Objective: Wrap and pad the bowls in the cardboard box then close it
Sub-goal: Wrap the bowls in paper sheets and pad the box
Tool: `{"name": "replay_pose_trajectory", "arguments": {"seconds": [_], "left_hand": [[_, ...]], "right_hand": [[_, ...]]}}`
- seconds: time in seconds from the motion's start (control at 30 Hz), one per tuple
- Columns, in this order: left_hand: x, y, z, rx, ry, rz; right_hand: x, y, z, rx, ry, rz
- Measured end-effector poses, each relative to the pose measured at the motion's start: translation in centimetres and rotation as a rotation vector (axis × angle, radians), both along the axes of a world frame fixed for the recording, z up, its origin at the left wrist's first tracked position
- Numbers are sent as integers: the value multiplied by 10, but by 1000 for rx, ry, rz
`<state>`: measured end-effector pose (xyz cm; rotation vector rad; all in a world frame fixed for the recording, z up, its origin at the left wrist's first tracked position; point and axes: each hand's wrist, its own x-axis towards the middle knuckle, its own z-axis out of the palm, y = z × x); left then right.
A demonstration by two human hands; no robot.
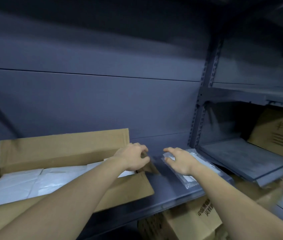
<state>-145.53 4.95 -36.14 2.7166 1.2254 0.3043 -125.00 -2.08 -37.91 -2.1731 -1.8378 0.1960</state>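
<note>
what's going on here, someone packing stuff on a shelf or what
A person is packing an open cardboard box that sits on a grey shelf. White padding covers the inside, so no bowls show. The left hand grips the short flap at the box's right end. The right hand, fingers straight, reaches over a clear bubble-wrap packet lying on the shelf beside the box. The box is not yet closed.
</note>
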Motion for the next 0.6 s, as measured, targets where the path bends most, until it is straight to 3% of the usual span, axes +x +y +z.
{"name": "replay_pose_trajectory", "arguments": {"seconds": [0.6], "left_hand": [[153,-15,-49,-133,94,-203]], "right_hand": [[125,-36,-68,-23,-26,-275]]}}
